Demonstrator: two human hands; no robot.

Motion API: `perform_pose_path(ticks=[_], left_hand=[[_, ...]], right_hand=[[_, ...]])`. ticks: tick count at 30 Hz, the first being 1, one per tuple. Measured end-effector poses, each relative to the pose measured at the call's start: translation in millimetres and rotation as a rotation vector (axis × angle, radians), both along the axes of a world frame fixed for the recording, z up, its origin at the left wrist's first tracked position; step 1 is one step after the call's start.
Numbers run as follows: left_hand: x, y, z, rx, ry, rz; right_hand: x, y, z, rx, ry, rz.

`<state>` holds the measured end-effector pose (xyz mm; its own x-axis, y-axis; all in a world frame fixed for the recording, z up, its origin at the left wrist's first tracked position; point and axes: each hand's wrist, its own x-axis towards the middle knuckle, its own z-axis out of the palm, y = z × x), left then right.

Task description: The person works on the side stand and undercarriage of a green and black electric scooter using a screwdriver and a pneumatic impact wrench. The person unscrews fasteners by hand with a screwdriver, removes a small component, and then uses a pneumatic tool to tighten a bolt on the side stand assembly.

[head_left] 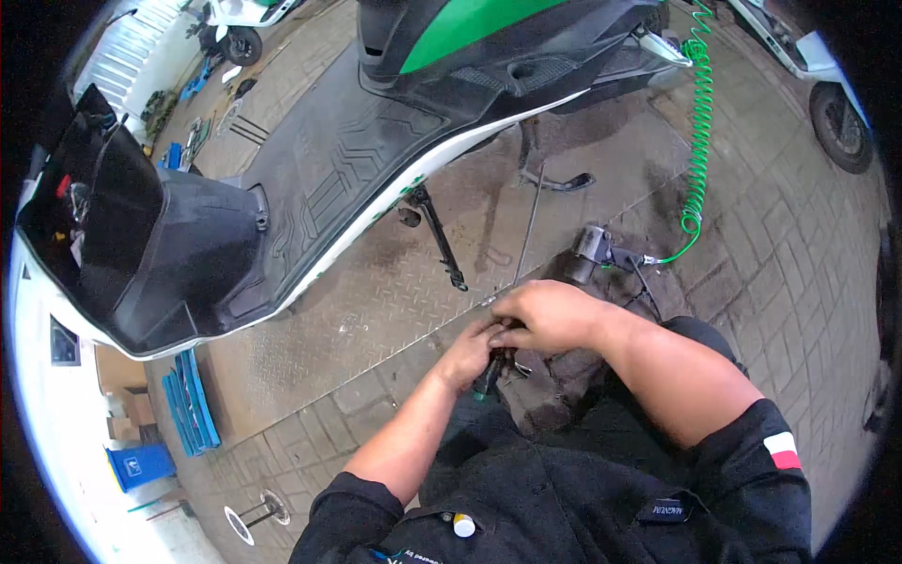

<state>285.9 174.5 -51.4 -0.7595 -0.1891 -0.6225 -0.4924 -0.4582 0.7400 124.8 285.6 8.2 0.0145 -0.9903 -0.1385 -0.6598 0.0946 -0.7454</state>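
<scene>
My left hand (468, 355) and my right hand (547, 312) meet low in front of me, fingers closed and pressed together. What they pinch is hidden under the fingers. Below them shows part of a dark object (489, 378) with a bit of green, too covered to name. A long thin metal rod (531, 221) runs away from the right hand's knuckles; whether that hand holds it I cannot tell. Beyond stands a white, black and green scooter (348, 141), its side stand (440, 240) folded down toward the metal plate.
Right of my hands lies an air impact wrench (594, 252) on a green coiled hose (700, 132). A tread-patterned metal plate (319, 367) lies under the scooter. At left are a blue tool tray (191, 404) and a blue bin (141, 466). Another vehicle's wheel (841, 127) stands at right.
</scene>
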Motion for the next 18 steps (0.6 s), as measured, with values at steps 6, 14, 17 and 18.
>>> perform_pose_path(ticks=[6,14,17,18], left_hand=[[10,-3,-4,-0.035,-0.002,-0.013],[19,-5,-29,-0.461,-0.003,-0.199],[29,-16,-36,-0.734,-0.202,-0.539],[35,-20,-45,-0.9,-0.302,-0.745]], right_hand=[[-11,-1,-5,0.159,-0.318,-0.058],[-11,-4,-25,0.054,-0.086,-0.058],[-26,-2,-35,0.194,-0.092,-0.234],[-27,-1,-33,0.195,-0.088,-0.226]])
